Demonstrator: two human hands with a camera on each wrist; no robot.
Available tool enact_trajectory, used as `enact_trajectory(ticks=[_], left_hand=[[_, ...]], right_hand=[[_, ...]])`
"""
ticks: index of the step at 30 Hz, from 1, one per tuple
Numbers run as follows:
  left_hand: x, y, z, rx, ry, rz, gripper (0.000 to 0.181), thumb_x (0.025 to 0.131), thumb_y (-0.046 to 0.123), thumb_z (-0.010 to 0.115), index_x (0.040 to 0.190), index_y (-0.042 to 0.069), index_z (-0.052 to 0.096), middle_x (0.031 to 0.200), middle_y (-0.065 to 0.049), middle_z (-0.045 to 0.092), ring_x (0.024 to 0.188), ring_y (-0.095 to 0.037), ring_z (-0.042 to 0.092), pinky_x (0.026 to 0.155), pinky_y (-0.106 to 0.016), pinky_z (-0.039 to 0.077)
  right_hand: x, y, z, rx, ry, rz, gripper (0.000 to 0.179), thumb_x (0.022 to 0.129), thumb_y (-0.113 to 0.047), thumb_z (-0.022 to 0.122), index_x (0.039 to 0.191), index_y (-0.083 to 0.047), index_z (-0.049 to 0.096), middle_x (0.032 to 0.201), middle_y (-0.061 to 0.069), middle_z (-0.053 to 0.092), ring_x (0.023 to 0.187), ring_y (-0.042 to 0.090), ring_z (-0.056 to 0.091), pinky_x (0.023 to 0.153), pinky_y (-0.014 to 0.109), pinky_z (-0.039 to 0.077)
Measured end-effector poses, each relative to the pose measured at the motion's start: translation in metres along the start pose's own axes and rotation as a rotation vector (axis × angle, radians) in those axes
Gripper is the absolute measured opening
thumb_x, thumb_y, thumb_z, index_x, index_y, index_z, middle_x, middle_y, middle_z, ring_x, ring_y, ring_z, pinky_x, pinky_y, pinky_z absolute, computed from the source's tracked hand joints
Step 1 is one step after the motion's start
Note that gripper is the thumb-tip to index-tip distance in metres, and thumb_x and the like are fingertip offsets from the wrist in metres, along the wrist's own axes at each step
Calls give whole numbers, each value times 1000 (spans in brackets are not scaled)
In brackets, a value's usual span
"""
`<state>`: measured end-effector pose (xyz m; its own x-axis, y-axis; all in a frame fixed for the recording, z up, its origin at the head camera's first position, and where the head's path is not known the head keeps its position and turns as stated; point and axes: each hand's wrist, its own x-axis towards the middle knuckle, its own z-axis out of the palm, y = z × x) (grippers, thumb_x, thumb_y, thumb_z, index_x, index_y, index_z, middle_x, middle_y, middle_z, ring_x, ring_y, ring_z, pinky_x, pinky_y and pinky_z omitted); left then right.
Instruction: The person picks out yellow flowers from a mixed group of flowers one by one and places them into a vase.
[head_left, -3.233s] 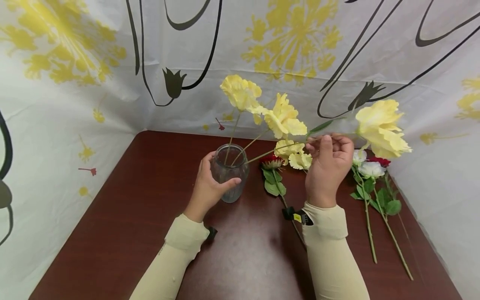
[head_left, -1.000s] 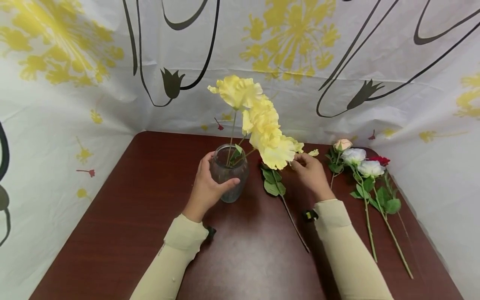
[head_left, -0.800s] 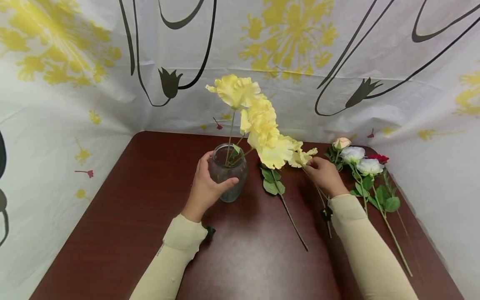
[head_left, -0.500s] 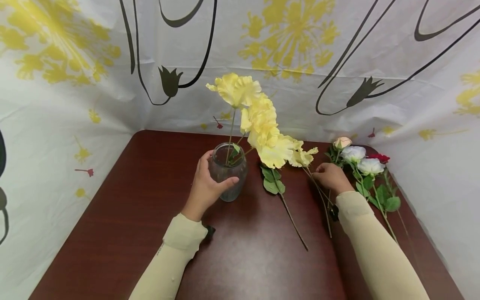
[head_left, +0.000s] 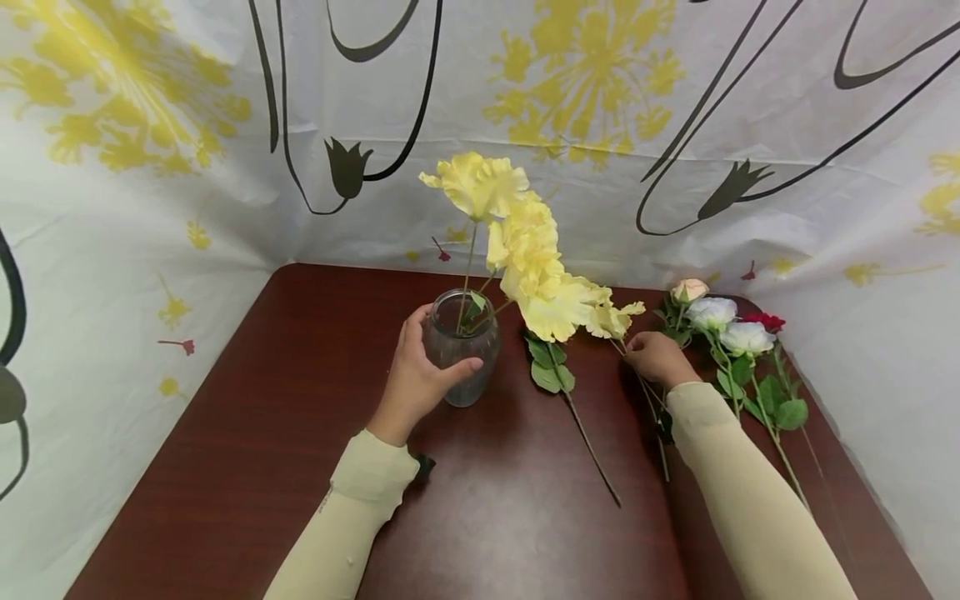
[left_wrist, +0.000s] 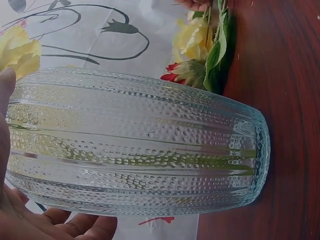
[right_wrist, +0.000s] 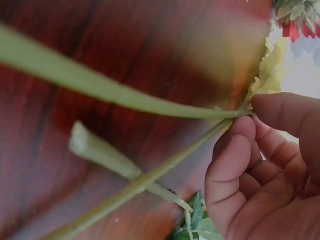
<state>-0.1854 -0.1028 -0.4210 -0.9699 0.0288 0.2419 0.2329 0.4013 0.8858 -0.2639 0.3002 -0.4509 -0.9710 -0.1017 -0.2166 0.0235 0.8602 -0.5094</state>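
Note:
My left hand [head_left: 408,371] grips the ribbed clear glass vase [head_left: 483,343] from its left side, thumb across the front. The vase stands upright, and several yellow artificial flowers [head_left: 480,185] lean to the right out of its mouth. In the left wrist view, green stems show through the vase wall [left_wrist: 150,135]. To the right, my right hand [head_left: 662,360] pinches a thin stem just below a yellow flower [head_left: 611,320] low over the table. The right wrist view has thumb and index finger of the right hand [right_wrist: 272,165] closed on stems [right_wrist: 150,177] that cross there.
A red flower's leafy stem [head_left: 558,383] lies between the vase and my right hand; its head shows in the left wrist view [left_wrist: 187,74]. At the right lie a peach rose [head_left: 688,290], white roses [head_left: 747,339] and a red flower [head_left: 767,321]. Patterned curtains [head_left: 570,100] enclose the table.
The yellow flower my right hand held out to the right now leans in the vase. That hand has moved down and right to another yellow flower's stem. The left hand stays on the vase.

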Motion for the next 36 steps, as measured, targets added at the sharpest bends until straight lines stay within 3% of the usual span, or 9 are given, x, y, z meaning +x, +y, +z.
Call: enact_trajectory(ticks=[7, 13, 17, 20, 24, 27, 36], left_hand=[[1, -4, -6, -42, -29, 57, 96, 77, 52, 79, 151, 17, 29, 147, -7, 36, 132, -25, 39, 104, -58, 35], [1, -3, -8, -193, -25, 150, 81, 88, 34, 68, 154, 16, 25, 150, -10, 33, 136, -26, 37, 109, -55, 30], [0, -2, -9, -202, -25, 175, 77, 89, 31, 64, 155, 21, 27, 154, -3, 31, 140, -21, 34, 111, -55, 28], [-4, 15, -16, -203, -40, 182, 74, 90, 22, 61, 155, 12, 28, 155, -11, 31, 141, -25, 33, 112, -56, 27], [-4, 17, -18, -216, -53, 191, 70, 90, 10, 60, 153, 2, 30, 155, -19, 31, 141, -32, 33, 112, -55, 27], [1, 0, -14, -221, -52, 195, 70, 91, 8, 62, 154, 7, 31, 156, -12, 33, 141, -27, 34, 113, -51, 28], [1, -2, -11, -245, -49, 219, 63, 90, 12, 67, 146, 10, 39, 142, -9, 47, 129, -24, 48, 106, -52, 36]], right_hand=[[-8, -10, -8, 78, 5, 17, 17, 99, -14, 48, 97, -1, 58, 68, 4, 49, 61, 21, 48, 59, 36, 41], [-18, -25, -20, 162, 36, 18, 22, 101, -17, 48, 111, 1, 56, 93, 15, 58, 72, 22, 57, 64, 36, 47], [-24, -32, -25, 213, 64, -3, 25, 102, -19, 49, 115, 1, 55, 99, 18, 58, 75, 24, 59, 64, 37, 48], [-30, -37, -26, 265, 79, -17, 25, 103, -19, 49, 116, 2, 54, 93, 17, 59, 74, 25, 57, 65, 38, 48], [-39, -45, -27, 330, 103, -29, 27, 104, -20, 50, 117, 4, 53, 93, 19, 61, 79, 30, 60, 70, 43, 52], [-46, -49, -29, 383, 123, -37, 30, 104, -23, 50, 117, 3, 55, 97, 21, 62, 83, 32, 62, 73, 43, 54], [-59, -64, -27, 591, 186, -125, 31, 105, -25, 50, 118, 2, 50, 105, 17, 59, 86, 23, 67, 72, 35, 57]])
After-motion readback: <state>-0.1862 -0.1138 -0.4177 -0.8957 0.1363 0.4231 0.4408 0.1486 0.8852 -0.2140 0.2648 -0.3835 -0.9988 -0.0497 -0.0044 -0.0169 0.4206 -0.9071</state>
